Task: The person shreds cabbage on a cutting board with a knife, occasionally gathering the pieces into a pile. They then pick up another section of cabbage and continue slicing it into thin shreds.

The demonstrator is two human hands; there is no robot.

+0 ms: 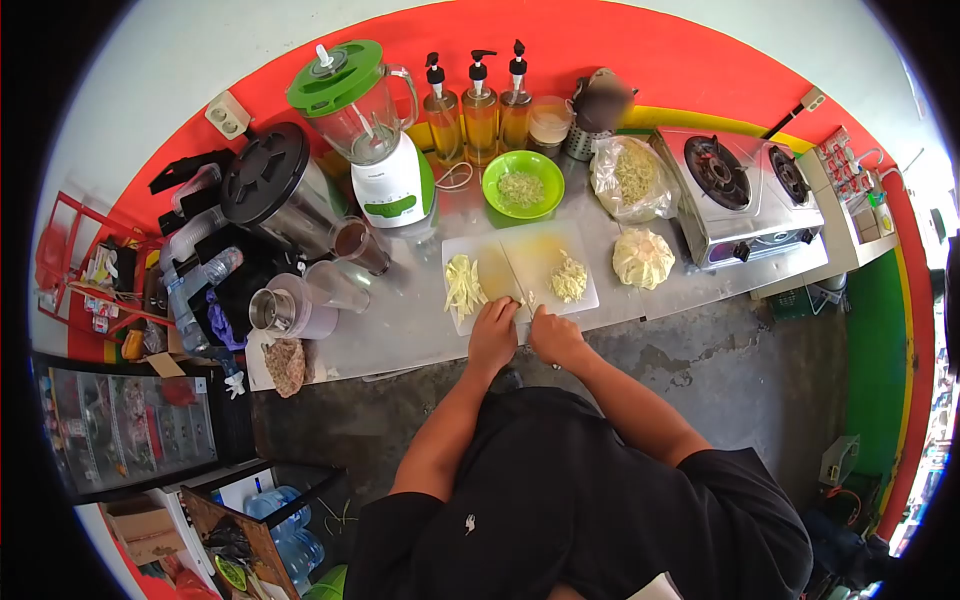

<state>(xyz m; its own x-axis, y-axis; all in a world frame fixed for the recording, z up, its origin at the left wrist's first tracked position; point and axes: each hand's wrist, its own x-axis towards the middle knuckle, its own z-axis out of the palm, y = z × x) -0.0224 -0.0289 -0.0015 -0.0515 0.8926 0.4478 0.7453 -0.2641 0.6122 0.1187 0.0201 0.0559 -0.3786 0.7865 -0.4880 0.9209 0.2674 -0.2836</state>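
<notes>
On the metal counter lies a white cutting board [590,262]. My right hand [557,338] is closed around the handle of a knife, whose thin blade points away across the board. My left hand [494,335] rests at the board's near edge, its fingers bunched on a small piece of cabbage [521,300] beside the blade. Larger pale cabbage strips [463,285] lie on the board's left side. A heap of finely cut cabbage [568,278] sits to the right of the knife. Beyond the board, a green bowl [522,185] contains more shredded cabbage.
Right of the board sits a cabbage head [643,258], with a plastic bag of shreds [632,178] behind it and a gas stove [735,195] further right. A blender [385,150], pump bottles [480,115] and a large steel pot [280,185] stand at the back left.
</notes>
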